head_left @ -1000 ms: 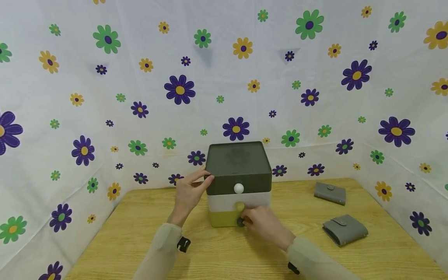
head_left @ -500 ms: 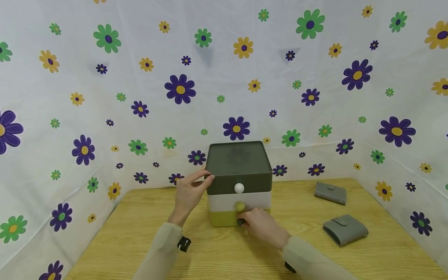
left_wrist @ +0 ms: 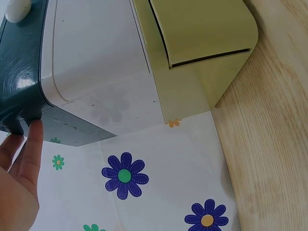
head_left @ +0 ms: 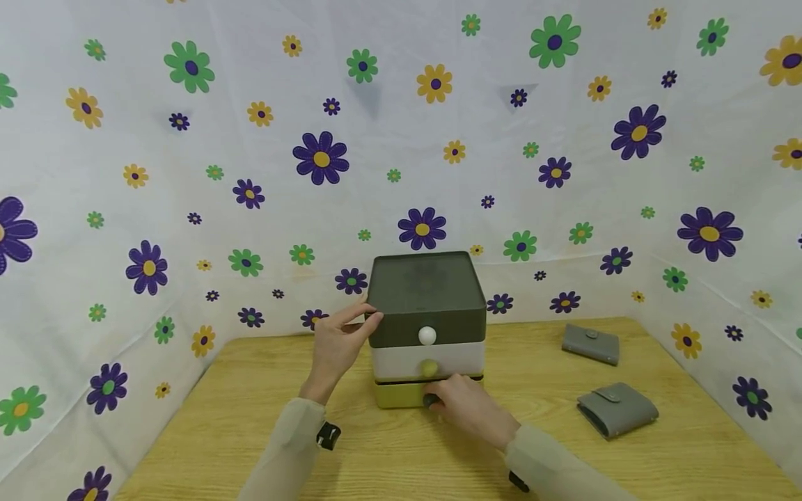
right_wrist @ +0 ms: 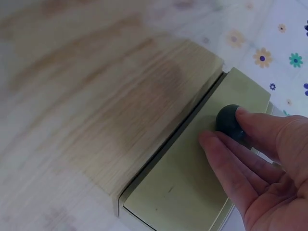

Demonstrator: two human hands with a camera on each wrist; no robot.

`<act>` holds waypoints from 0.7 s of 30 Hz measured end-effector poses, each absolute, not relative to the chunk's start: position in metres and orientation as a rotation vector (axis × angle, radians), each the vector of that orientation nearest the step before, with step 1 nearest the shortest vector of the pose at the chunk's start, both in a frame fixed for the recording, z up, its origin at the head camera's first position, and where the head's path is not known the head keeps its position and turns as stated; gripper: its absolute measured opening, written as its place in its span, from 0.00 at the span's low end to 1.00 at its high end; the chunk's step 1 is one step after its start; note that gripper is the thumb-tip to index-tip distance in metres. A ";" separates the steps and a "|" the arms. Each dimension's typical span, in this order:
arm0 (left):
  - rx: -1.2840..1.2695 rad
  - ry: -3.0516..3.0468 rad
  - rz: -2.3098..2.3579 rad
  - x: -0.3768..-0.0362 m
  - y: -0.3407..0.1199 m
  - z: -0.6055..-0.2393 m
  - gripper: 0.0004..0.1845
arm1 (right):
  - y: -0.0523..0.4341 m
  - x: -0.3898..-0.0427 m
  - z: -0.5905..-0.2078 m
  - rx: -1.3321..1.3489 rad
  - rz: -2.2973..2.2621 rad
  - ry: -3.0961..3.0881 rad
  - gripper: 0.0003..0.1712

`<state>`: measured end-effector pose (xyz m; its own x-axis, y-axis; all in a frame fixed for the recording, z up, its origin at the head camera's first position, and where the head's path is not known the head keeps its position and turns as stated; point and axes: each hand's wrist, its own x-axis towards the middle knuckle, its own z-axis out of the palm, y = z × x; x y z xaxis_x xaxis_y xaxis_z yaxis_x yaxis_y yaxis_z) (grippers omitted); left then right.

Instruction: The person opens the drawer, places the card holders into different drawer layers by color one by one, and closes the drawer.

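A small three-tier drawer box (head_left: 428, 282) stands on the table, dark green on top, white in the middle, olive at the bottom. My left hand (head_left: 338, 348) touches its upper left front corner with fairly straight fingertips (left_wrist: 34, 129). Down at the lowest tier, my right hand (head_left: 470, 407) pinches a dark round knob (right_wrist: 228, 120) between thumb and fingers. The olive bottom drawer (left_wrist: 207, 29) stands slightly out, with a thin dark gap along its edge. A white knob (head_left: 427, 336) and an olive knob (head_left: 429, 368) mark the upper drawers.
Two grey snap-strap wallets lie on the right of the wooden table (head_left: 250, 431): a farther wallet (head_left: 591, 344) and a nearer wallet (head_left: 617, 410). White cloth (head_left: 376, 139) printed with flowers hangs behind and at both sides.
The right hand has closed around the dark knob and drawn the bottom drawer slightly toward me, so a dark gap appears above it. The left hand stays at the corner.
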<state>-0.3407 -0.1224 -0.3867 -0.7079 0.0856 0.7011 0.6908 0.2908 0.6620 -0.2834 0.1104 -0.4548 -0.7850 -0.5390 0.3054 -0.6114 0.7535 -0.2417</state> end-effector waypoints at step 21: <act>-0.641 -2.045 -1.454 -0.335 -0.119 -0.382 0.08 | 0.114 -0.259 -0.452 0.965 0.526 -2.770 0.06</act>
